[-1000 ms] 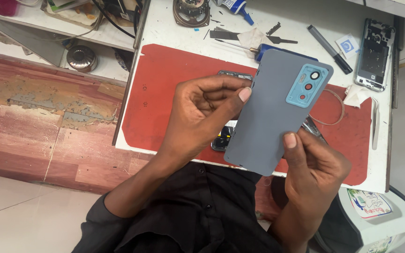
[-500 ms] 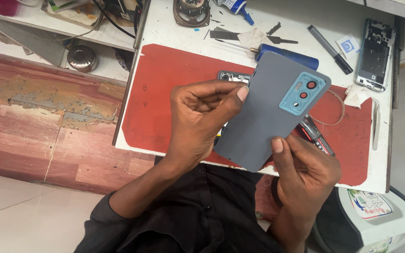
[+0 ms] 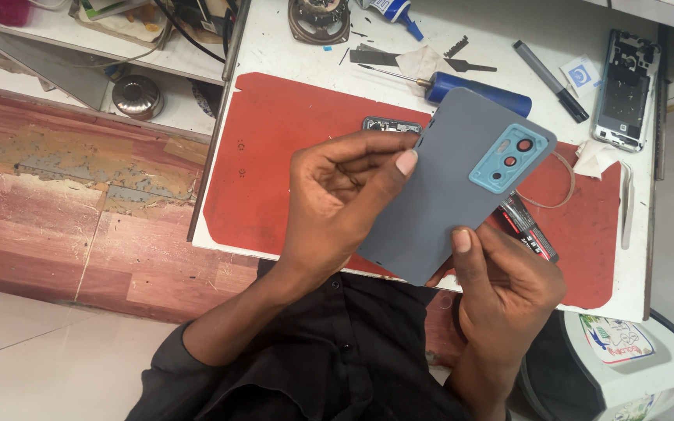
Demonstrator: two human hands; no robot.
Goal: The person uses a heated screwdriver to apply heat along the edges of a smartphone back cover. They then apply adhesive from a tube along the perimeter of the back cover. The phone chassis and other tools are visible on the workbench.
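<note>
Phone back cover [image 3: 450, 183], grey w/ a light blue camera part near its top, is held in the air above the red mat [image 3: 274, 156], tilted to the right. Left hand [image 3: 341, 199] is curled, its thumb presses on the cover's left edge. Right hand [image 3: 505, 284] grips the bottom corner, thumb on the grey face, other fingers behind. On the white table [image 3: 290, 47]: blue screwdriver [image 3: 477, 92], black pen [image 3: 551, 70], and a phone frame [image 3: 626, 90] at far right.
</note>
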